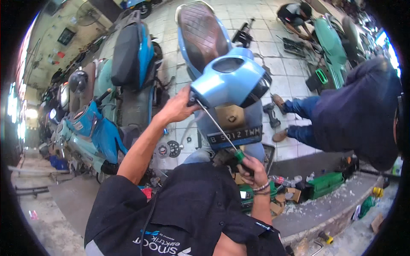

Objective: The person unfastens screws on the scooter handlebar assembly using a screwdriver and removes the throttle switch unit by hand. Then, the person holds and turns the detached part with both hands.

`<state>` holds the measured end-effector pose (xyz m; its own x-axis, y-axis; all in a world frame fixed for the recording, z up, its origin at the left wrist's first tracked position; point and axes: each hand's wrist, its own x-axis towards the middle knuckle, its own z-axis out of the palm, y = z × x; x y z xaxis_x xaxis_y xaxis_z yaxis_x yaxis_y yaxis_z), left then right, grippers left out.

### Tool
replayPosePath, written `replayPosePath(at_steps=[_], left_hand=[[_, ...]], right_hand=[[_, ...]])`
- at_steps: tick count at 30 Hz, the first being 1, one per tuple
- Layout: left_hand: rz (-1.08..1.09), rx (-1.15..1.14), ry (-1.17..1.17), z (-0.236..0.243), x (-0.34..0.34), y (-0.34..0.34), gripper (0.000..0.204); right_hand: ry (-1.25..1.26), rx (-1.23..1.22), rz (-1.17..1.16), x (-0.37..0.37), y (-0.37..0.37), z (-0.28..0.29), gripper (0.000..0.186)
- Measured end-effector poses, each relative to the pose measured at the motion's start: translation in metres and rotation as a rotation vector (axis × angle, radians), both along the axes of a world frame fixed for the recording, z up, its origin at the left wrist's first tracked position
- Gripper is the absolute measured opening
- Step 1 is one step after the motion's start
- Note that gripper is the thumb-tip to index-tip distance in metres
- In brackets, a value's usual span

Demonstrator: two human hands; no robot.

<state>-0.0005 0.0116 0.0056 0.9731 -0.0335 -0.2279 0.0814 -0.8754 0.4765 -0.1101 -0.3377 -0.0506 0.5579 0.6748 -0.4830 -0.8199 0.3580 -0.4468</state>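
A glossy light blue scooter handlebar cover [232, 81] with a round opening sits in front of me. Around its left end, by a small black part, my left hand [179, 105] is closed. My right hand [255, 171] grips a long screwdriver [218, 128] by its green and black handle, lower and to the right. The thin shaft slants up and left, its tip at the cover's left end close to my left fingers. Whether the tip sits in a screw is too small to tell. Below the cover is a dark number plate [235, 136] on the scooter's body.
A brown quilted seat [203, 25] lies beyond the cover. Blue scooters [92, 123] stand at left. A person in dark clothes [354, 111] stands at right, near a cordless drill [271, 114] on the tiles. Another person [294, 17] crouches beside a green scooter [331, 47].
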Motion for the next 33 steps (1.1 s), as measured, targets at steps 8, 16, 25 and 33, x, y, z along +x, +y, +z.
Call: replayPosePath(at_steps=[8,16,25,33], left_hand=[[-0.04,-0.036,0.048,-0.008,0.006,-0.006,0.098],[-0.057,-0.011,0.071,-0.001,0.0,0.006,0.106],[-0.092,0.028,0.101,-0.003,0.005,0.002,0.1],[-0.093,0.036,0.078,-0.015,0.007,0.003,0.098]], right_hand=[[-1.488,-1.281,-0.123,-0.012,0.007,0.009,0.062],[-0.041,-0.259,-0.709,-0.032,0.01,-0.026,0.052],[-0.974,-0.818,-0.466,-0.032,-0.006,-0.047,0.038],[-0.606,-0.995,-0.581,-0.034,-0.017,-0.057,0.032]])
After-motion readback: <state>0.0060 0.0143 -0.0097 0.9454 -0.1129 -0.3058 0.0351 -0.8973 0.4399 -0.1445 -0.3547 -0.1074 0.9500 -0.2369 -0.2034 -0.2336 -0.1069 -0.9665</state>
